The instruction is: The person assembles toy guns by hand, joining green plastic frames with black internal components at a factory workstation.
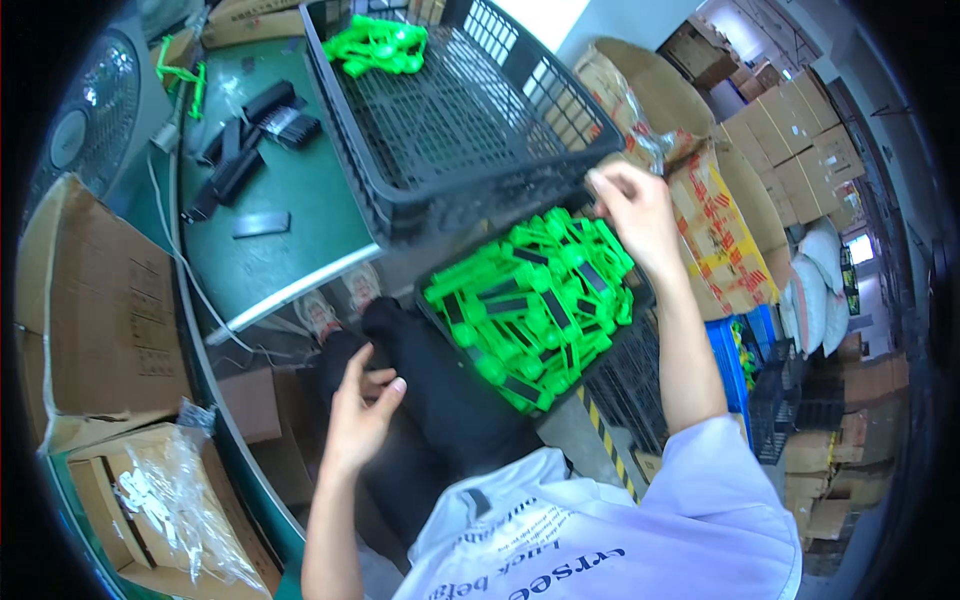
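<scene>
My left hand (364, 408) hovers above my dark-trousered legs, its fingers apart and nothing in it. At the near right corner of a black plastic crate (400, 190), my right hand (634, 200) has its fingers curled in. Whether those fingers grip the rim or some small thing is hidden. Just below that hand, a second dark crate is heaped with bright green plastic parts (540, 300), many with black strips on them. A small pile of similar green parts (375, 45) lies at the far left inside the upper crate.
Black rectangular pieces (240, 150) lie on the green table (320, 190) at left. A grey fan (90, 110) stands beyond. An open carton (150, 510) holds white parts and clear plastic. Cartons (725, 230), a blue bin (735, 370) and white sacks (820, 285) stand at right.
</scene>
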### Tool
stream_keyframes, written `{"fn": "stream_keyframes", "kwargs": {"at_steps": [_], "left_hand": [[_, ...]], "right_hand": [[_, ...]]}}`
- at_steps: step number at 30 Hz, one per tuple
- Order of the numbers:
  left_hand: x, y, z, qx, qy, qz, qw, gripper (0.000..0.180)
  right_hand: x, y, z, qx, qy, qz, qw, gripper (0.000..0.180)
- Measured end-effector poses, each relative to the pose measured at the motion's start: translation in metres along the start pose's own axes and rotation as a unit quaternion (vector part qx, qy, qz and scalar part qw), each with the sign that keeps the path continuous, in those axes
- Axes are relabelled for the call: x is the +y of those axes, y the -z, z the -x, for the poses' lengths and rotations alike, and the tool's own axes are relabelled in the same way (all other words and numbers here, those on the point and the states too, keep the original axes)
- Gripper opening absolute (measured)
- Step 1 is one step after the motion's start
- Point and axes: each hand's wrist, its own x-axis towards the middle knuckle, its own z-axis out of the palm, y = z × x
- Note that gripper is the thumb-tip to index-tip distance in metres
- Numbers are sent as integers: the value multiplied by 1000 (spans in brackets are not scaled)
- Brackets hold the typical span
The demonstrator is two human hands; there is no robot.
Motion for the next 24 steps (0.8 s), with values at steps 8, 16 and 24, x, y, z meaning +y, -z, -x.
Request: {"fn": "stream_keyframes", "kwargs": {"at_steps": [8,16,24], "left_hand": [[16,14,8,22,29,-27,999,53],[30,25,-1,47,38,-28,998,46],[13,41,-5,128,6,96,987,30]], "right_hand": [[-37,-188,-241,-135,166,286,934,30],[-16,-299,-368,-23,-56,247,967,45],[-86,-228,-272,-42,-87,-308,947,4]]}}
